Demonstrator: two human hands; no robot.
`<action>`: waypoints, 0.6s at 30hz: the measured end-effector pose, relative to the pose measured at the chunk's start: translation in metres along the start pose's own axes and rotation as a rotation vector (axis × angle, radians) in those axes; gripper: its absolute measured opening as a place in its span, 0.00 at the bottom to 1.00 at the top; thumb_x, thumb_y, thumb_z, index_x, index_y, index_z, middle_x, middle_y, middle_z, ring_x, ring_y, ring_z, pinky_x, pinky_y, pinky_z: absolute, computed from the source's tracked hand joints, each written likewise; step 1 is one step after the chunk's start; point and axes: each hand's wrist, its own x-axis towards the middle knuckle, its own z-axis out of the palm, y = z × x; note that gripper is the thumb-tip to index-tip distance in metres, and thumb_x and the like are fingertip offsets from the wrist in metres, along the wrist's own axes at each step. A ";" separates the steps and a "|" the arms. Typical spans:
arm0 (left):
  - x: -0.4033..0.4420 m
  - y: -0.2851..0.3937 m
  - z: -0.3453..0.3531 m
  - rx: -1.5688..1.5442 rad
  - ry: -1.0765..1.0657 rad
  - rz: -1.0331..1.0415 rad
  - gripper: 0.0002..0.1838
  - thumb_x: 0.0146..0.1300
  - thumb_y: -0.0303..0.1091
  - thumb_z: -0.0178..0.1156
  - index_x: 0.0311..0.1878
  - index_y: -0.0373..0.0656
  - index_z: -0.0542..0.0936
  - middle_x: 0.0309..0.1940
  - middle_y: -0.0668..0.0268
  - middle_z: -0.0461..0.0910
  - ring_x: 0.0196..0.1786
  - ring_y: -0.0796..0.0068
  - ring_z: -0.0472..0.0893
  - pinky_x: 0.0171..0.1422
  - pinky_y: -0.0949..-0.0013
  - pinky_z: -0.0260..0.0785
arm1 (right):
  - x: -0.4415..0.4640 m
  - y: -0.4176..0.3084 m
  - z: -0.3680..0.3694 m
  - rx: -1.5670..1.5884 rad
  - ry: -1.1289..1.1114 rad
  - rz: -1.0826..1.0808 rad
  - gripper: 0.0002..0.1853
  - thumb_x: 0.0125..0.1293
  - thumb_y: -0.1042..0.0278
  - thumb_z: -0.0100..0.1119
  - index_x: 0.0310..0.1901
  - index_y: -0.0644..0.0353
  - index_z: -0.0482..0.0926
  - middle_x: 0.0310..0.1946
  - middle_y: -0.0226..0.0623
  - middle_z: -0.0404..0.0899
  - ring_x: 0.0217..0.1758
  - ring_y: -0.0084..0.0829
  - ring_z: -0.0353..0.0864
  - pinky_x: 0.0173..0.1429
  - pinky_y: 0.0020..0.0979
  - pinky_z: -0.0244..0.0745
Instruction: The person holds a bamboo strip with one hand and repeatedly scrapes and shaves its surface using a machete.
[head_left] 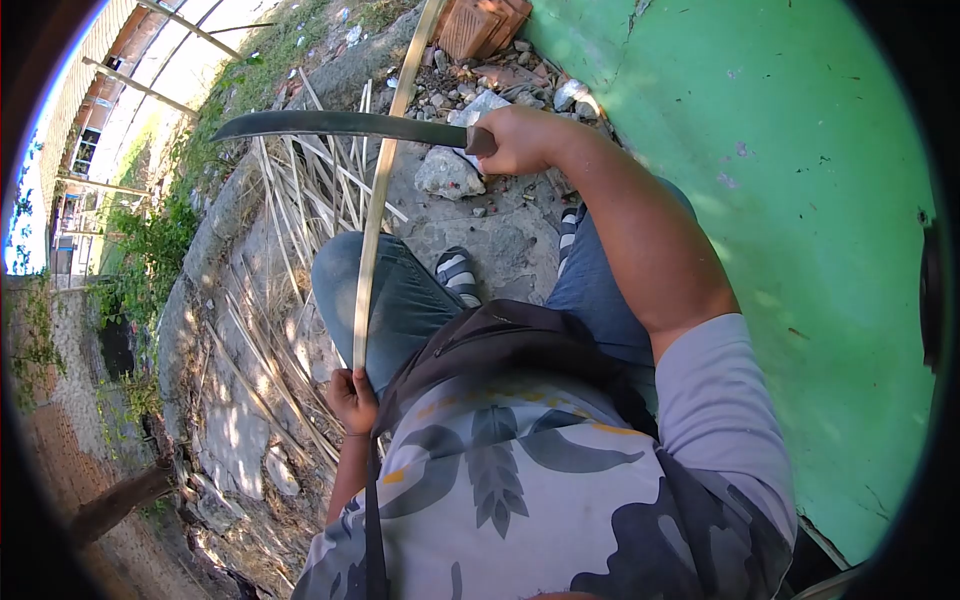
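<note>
A long pale strip (371,240) of split wood or bamboo runs up from my left hand (353,402), which grips its near end beside my left knee. The strip passes over the thigh, and its far end leaves the top of the view. My right hand (520,140) is closed around the brown handle of a machete (310,123). The dark, slightly curved blade points left and crosses the strip; whether the edge touches it I cannot tell.
Many loose pale strips (295,200) lie on the stony ground to the left. Grey rocks (448,173) and reddish bricks (483,28) sit ahead, near a green wall or panel (810,250) on the right. My sandalled feet (458,275) are on the paving.
</note>
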 end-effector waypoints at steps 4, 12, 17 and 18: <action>0.001 0.000 0.000 0.003 0.004 0.027 0.21 0.75 0.41 0.62 0.27 0.40 0.70 0.15 0.70 0.64 0.20 0.80 0.60 0.25 0.67 0.54 | 0.001 0.003 0.002 0.012 0.015 -0.016 0.16 0.58 0.60 0.71 0.45 0.58 0.84 0.39 0.41 0.88 0.44 0.39 0.87 0.49 0.38 0.79; 0.001 0.001 0.002 -0.018 0.012 0.041 0.21 0.76 0.41 0.61 0.28 0.39 0.69 0.16 0.69 0.64 0.22 0.80 0.61 0.26 0.69 0.55 | -0.001 -0.004 0.001 -0.011 0.054 0.007 0.14 0.58 0.60 0.70 0.43 0.57 0.84 0.35 0.40 0.87 0.41 0.40 0.87 0.46 0.40 0.79; 0.000 -0.015 0.007 -0.075 0.028 0.049 0.22 0.75 0.42 0.62 0.28 0.39 0.70 0.17 0.67 0.67 0.22 0.79 0.63 0.27 0.68 0.57 | -0.004 -0.020 0.006 -0.098 0.181 -0.222 0.11 0.56 0.61 0.69 0.40 0.53 0.84 0.31 0.40 0.86 0.37 0.44 0.87 0.44 0.43 0.79; 0.000 -0.014 0.007 -0.102 0.025 0.050 0.22 0.75 0.43 0.62 0.28 0.38 0.71 0.17 0.67 0.67 0.22 0.79 0.63 0.27 0.67 0.57 | -0.003 -0.024 0.008 -0.123 0.157 -0.243 0.11 0.56 0.61 0.69 0.40 0.52 0.85 0.30 0.40 0.86 0.37 0.45 0.87 0.44 0.44 0.79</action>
